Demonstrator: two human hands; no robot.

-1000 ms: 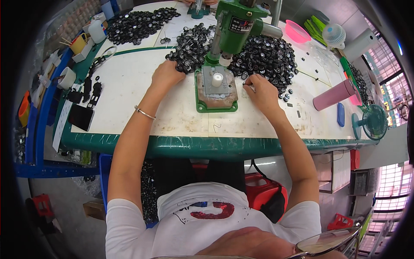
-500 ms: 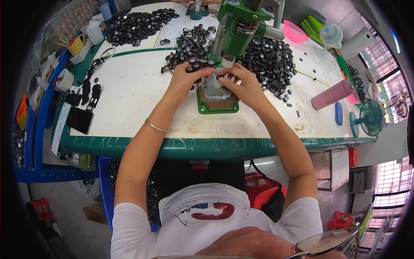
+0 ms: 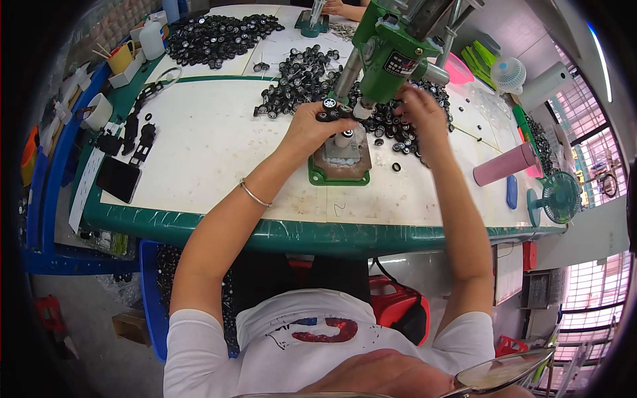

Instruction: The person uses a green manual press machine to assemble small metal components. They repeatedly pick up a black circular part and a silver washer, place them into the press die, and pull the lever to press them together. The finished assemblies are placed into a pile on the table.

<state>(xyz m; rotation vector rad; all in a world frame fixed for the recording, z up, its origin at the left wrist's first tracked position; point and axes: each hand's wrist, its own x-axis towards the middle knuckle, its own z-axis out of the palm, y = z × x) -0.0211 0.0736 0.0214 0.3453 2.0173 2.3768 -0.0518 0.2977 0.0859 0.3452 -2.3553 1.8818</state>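
Observation:
A green hand press [image 3: 388, 50] stands on a green-rimmed base plate [image 3: 340, 174] on the white table [image 3: 206, 152]. My left hand [image 3: 312, 129] is at the press nose, pinching a small black wheel part [image 3: 330, 106] just above the base plate. To the right of the press body my right hand [image 3: 421, 113] is raised over the pile of small black wheels [image 3: 398, 129], fingers curled. Whether it holds anything is hidden. A thin bangle [image 3: 255, 194] circles my left wrist.
More black wheels lie heaped behind the press [image 3: 298, 73] and at the far left [image 3: 219, 36]. A pink cylinder [image 3: 505, 166], a blue oval object [image 3: 511, 192] and a small green fan [image 3: 561, 197] sit at the right. A black phone [image 3: 118, 179] lies at the left edge. Another person's hand [image 3: 335, 6] works at the far side.
Both hands came together at the press base half a second ago. Since then my right hand has lifted away to the right over the wheel pile, while my left stays at the press nose.

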